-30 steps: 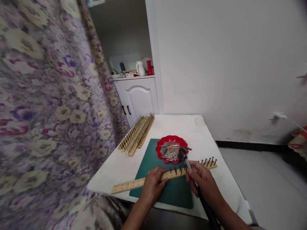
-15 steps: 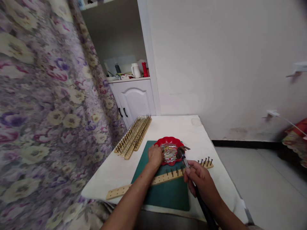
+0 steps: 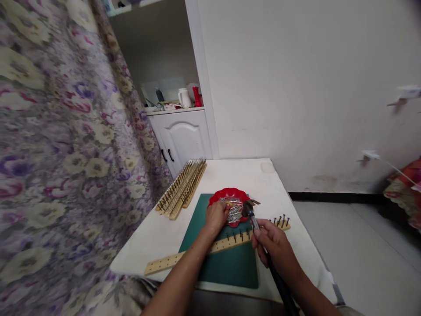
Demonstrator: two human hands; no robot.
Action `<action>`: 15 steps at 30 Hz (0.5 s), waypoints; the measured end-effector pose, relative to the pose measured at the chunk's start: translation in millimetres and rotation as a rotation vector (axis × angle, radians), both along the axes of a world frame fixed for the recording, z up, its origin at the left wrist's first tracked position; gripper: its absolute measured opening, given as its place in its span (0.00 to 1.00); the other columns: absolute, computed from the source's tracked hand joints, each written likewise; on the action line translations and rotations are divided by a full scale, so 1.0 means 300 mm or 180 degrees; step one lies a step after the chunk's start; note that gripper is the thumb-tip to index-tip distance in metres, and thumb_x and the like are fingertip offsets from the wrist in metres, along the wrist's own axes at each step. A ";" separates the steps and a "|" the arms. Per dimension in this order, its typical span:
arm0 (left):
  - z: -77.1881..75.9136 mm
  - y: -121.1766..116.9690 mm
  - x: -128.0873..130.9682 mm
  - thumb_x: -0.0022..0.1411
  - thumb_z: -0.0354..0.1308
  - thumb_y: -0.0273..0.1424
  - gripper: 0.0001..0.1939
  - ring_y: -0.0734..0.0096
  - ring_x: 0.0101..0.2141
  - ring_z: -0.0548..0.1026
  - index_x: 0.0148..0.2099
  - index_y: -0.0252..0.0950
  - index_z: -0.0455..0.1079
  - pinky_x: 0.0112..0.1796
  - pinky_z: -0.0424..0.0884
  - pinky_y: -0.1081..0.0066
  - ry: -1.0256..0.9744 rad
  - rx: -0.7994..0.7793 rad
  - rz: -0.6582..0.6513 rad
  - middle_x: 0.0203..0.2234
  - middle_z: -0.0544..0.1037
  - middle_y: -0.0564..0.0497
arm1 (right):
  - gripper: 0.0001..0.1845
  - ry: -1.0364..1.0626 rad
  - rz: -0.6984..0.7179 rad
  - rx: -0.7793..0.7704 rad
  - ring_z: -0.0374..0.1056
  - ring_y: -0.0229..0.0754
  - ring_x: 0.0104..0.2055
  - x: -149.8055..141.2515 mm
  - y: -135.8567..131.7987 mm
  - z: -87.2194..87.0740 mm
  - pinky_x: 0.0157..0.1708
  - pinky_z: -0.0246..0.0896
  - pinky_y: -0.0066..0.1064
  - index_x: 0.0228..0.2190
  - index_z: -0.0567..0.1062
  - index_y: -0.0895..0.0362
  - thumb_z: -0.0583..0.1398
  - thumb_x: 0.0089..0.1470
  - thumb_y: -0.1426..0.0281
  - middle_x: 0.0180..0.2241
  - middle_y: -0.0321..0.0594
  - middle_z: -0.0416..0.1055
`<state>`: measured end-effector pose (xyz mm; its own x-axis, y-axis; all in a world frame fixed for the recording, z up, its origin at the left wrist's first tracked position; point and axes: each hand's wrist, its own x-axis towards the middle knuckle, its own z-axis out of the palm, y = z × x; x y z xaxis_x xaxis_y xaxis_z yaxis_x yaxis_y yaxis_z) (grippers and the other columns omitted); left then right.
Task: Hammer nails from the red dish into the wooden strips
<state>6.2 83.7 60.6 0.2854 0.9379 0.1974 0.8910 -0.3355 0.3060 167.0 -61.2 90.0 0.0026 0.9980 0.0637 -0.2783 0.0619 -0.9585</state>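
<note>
My left hand reaches over the near left rim of a scalloped red dish. Its fingers are bent together among loose silvery nails, and what lies between them is hidden. In my right hand is a claw hammer, gripped by its shaft with the head up beside the dish. Below both hands a narrow wooden strip with rows of holes lies aslant. Dark nails stand upright in its middle and right part, while the holes in its left part are bare.
Under the strip lies a green mat on a white-covered table. Several nail-studded wooden strips rest at the table's left. A floral curtain hangs on the left, and a white cabinet stands behind.
My left hand has moved slightly right and farther into the red dish, its fingers now over the nails. My right hand holds the hammer in nearly the same place.
</note>
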 end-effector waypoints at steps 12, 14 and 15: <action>-0.056 -0.203 -0.198 0.54 0.54 0.34 0.07 0.73 0.25 0.72 0.31 0.36 0.62 0.29 0.67 0.75 -0.2943 -0.0493 0.0161 0.23 0.72 0.55 | 0.14 -0.0113 -0.0021 0.0004 0.53 0.28 0.08 -0.001 0.001 -0.018 0.08 0.45 0.20 0.35 0.67 0.57 0.59 0.51 0.60 0.19 0.28 0.67; -0.078 -0.256 -0.200 0.55 0.55 0.36 0.08 0.72 0.26 0.73 0.31 0.36 0.63 0.30 0.67 0.74 -0.3152 -0.0709 0.0138 0.25 0.74 0.53 | 0.14 -0.0140 -0.0027 0.0004 0.53 0.28 0.08 -0.003 -0.002 -0.021 0.08 0.45 0.20 0.35 0.67 0.57 0.59 0.51 0.60 0.19 0.28 0.67; -0.086 -0.279 -0.194 0.55 0.54 0.36 0.09 0.72 0.26 0.73 0.31 0.36 0.63 0.30 0.67 0.75 -0.3167 -0.0767 0.0124 0.25 0.74 0.53 | 0.13 -0.0146 -0.0024 0.0006 0.53 0.28 0.08 -0.005 -0.004 -0.023 0.08 0.45 0.20 0.35 0.68 0.57 0.58 0.52 0.60 0.19 0.28 0.67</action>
